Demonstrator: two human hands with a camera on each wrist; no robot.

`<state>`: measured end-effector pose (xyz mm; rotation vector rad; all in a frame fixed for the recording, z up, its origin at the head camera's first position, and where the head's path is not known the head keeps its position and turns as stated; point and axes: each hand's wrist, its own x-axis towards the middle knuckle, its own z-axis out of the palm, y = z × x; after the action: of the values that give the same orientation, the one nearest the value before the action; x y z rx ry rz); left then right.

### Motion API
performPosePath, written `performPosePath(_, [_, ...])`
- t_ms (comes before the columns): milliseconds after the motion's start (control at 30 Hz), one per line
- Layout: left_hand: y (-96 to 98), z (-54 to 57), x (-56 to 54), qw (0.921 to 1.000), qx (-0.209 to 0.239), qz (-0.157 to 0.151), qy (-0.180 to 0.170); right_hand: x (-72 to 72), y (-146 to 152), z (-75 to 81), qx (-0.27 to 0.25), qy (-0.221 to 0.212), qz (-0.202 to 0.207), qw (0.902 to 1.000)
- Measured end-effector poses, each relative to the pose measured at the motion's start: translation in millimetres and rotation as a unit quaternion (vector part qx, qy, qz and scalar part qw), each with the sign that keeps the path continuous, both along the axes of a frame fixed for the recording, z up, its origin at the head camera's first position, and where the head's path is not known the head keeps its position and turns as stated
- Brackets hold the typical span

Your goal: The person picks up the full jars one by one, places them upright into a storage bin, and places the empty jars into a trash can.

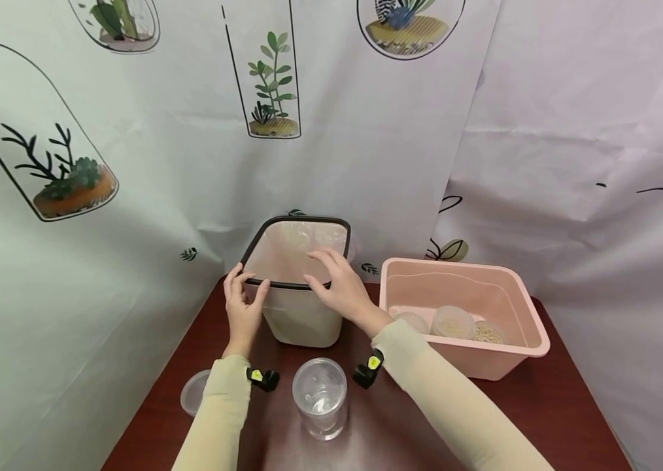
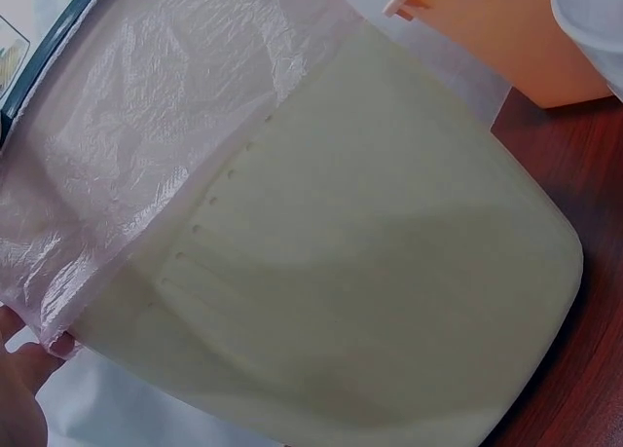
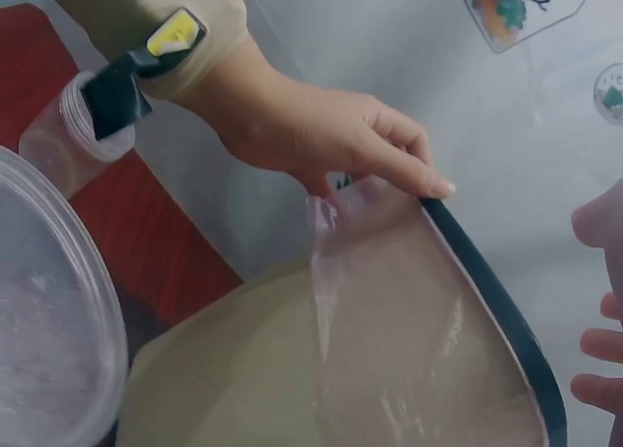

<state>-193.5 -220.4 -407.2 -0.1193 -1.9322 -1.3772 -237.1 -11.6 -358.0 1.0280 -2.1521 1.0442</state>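
Observation:
A pale trash bin with a dark rim stands at the back of the table. A thin pinkish trash bag lines it and is folded down over its outside. My left hand is at the bin's front left corner; in the left wrist view its fingertips pinch the hanging edge of the bag. Above the front rim on the right, my right hand has its fingers spread apart. Seen in the right wrist view, that right hand stays apart from the rim and holds nothing.
Between my forearms stands a clear plastic jar. A round clear lid lies to the left, partly behind my sleeve. On the right, a pink tub contains small containers, some with pale pieces inside. A printed curtain hangs behind.

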Motion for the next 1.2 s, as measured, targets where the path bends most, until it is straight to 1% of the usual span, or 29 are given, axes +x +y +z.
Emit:
performPosePath(167, [-0.6,-2.8,-2.7,1.0,0.002,0.004,-0.001,13.3,6.8,-12.3,-0.039,0.02,0.007,0.999])
performPosePath(400, [-14.1,-27.3,-20.8,0.9999,0.005,0.014,-0.002,34.3,11.9,-36.2,-0.09,0.038,0.031,0.9947])
performPosePath(467, [-15.4,-29.7,-22.6,0.9998,0.003,0.018,-0.005,40.4,12.6,-42.3,-0.097,0.04,0.038,0.9938])
performPosePath(567, [-16.1,-31.1,-23.8,0.9997,0.0,0.022,-0.005,47.6,12.7,-50.4,-0.096,0.035,0.041,0.9939])
performPosePath(700, [-16.0,-31.2,-24.0,0.9997,0.002,0.022,-0.011,57.5,13.0,-62.7,-0.094,0.013,0.042,0.9946])
performPosePath(967, [-15.7,-29.7,-24.7,0.9999,0.004,0.016,-0.001,79.5,13.4,-99.4,-0.103,-0.017,0.041,0.9937])
performPosePath(1100, [-15.8,-30.5,-24.9,0.9997,0.001,0.022,-0.006,87.1,15.3,-113.2,-0.11,-0.032,0.041,0.9926])
performPosePath(1200, [-16.0,-31.4,-24.9,0.9997,-0.001,0.025,-0.003,93.0,17.7,-122.2,-0.113,-0.039,0.044,0.9918])
